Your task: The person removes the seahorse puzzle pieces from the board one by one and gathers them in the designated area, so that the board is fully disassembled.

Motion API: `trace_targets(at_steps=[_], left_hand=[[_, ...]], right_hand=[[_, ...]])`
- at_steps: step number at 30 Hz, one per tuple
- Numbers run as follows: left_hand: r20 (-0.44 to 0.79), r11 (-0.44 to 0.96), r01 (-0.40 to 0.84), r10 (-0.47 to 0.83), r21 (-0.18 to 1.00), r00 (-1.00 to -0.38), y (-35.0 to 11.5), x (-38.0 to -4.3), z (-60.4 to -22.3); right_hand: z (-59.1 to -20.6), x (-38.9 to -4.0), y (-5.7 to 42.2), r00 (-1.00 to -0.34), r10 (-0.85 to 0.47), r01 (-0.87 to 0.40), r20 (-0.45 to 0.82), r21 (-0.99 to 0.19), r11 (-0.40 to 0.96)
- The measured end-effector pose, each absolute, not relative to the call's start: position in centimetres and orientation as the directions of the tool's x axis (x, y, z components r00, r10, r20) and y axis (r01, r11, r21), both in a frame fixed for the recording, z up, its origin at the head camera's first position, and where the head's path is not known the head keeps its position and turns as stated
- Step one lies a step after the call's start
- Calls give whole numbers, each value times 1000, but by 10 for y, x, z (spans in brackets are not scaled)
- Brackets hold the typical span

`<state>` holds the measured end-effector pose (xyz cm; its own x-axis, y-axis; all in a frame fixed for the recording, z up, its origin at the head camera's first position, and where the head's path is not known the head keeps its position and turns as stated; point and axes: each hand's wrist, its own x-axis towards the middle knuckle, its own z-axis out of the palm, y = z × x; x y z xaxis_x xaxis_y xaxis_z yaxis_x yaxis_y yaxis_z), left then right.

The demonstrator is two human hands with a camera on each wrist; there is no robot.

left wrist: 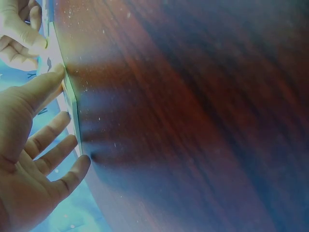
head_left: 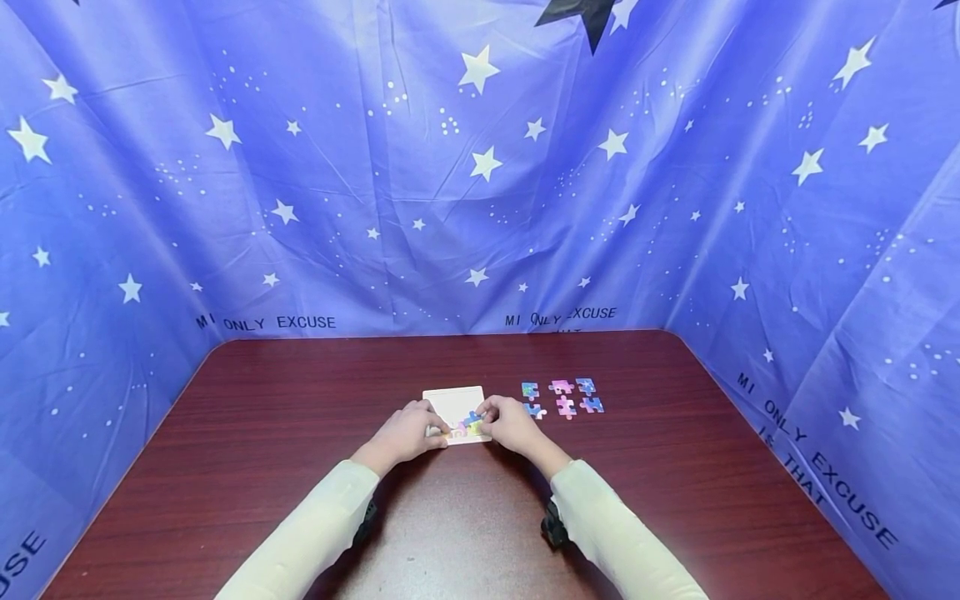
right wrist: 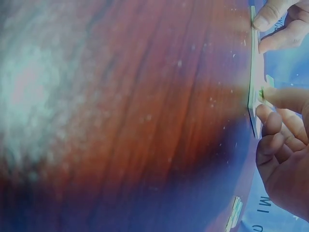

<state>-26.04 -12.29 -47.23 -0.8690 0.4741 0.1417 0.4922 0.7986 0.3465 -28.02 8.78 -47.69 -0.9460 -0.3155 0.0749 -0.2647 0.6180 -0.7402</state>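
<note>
A white puzzle tray [head_left: 450, 405] lies on the table, with pink and yellow puzzle pieces [head_left: 460, 431] along its near side. My left hand [head_left: 408, 432] rests at the tray's left side. In the left wrist view, the thumb of that left hand [left wrist: 34, 130] touches the near edge, and its other fingers stretch out, spread, beside the tray's rim [left wrist: 76, 116]. Over the tray's right part, my right hand [head_left: 513, 423] pinches a blue puzzle piece [head_left: 472, 418] between thumb and finger. The right wrist view shows this right hand [right wrist: 287, 145] low at the tray, its remaining fingers curled.
To the right of the tray, several loose puzzle pieces [head_left: 566, 406], blue and pink, lie in two rows. The dark red wooden table [head_left: 300, 400] ends at a blue star-printed curtain [head_left: 420, 167] at the back and sides.
</note>
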Motion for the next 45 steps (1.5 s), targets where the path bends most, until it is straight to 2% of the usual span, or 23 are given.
trace_targets(at_steps=[12,45], left_hand=[[139,796,493,477,351,-868,-123,-261,-472],[135,802,487,471,345,-872,-122,-259,-471]], right_hand=[[-477,-279,85,-953,-290,-260,87,-728,634],[-466,-277,98,-964,-256,-207,73,-812,546]])
